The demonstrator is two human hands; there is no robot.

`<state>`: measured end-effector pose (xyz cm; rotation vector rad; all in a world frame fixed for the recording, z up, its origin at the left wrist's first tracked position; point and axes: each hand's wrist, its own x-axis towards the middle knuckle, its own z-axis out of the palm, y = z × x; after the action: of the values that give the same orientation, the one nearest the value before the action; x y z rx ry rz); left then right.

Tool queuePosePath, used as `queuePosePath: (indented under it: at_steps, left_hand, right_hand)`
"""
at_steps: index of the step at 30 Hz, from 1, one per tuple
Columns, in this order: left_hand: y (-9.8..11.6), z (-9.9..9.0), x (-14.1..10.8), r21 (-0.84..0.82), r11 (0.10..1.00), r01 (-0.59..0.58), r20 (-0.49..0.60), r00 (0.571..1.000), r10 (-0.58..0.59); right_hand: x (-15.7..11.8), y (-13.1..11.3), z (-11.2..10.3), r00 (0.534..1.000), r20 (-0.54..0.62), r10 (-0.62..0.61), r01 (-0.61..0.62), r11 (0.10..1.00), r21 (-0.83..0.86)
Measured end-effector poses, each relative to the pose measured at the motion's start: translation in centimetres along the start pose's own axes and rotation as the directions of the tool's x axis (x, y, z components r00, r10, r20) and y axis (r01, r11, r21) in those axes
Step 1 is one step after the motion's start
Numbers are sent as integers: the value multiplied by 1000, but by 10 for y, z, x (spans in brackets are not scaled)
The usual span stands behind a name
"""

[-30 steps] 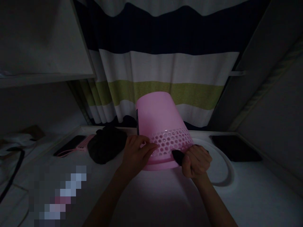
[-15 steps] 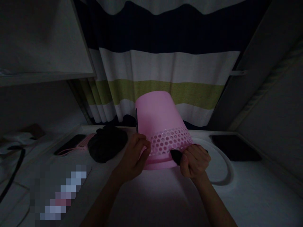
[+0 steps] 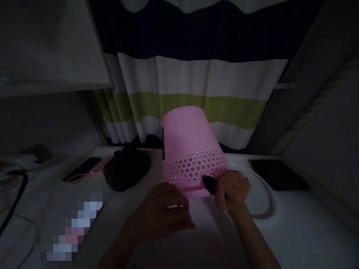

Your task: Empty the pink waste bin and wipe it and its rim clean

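Note:
A pink basket (image 3: 190,134) with a band of round holes stands tilted, its closed end up and its rim low, toward me. At the rim's right side, my right hand (image 3: 232,189) is closed in a fist round a black piece of material (image 3: 209,184), part of which sticks out to the left. My left hand (image 3: 165,211) is in front of the rim's left part, fingers apart and curved, with nothing seen in it. Whether its fingertips touch the rim, I cannot tell. A dark label (image 3: 163,144) shows on the basket's left side.
Left of the basket lie a black bundle (image 3: 127,168), a pink strap item (image 3: 101,166) and a dark phone-like slab (image 3: 82,170). A white round lid or ring (image 3: 270,203) and a black flat object (image 3: 279,174) are at right. A striped curtain (image 3: 182,78) hangs behind.
My left hand has come off the basket's left side, moved down and right, and opened. The right hand keeps its fist on the black material. The basket has barely shifted.

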<state>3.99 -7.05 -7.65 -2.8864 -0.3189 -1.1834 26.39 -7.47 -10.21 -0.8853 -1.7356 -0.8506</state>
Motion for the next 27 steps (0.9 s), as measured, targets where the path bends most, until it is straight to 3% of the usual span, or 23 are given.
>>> queuePosePath:
  at_steps: [3,8,11,15,22,27]
  left_hand:
    - [4,7,1,102,995,9,-2,1000,-9]
    - [-2,27,4,246,967,57,-163,986,-17]
    - [-8,42,5,327,939,106,-205,978,-39]
    - [-14,55,0,328,940,92,-257,966,-5]
    - [-24,55,-5,292,951,104,-331,944,-1]
    - [-34,46,-10,297,945,134,-329,944,-30]
  right_hand:
    - [2,-1,-1,1000,16,7,-7,1000,1]
    - [5,-6,-1,1000,26,4,-4,1000,-6]
    - [6,-9,-1,999,48,6,-5,1000,-14]
    - [7,-8,-2,998,70,3,-3,1000,-11]
    - [6,-4,-1,993,116,-4,3,1000,12]
    - [-5,12,5,989,107,101,-115,984,135]
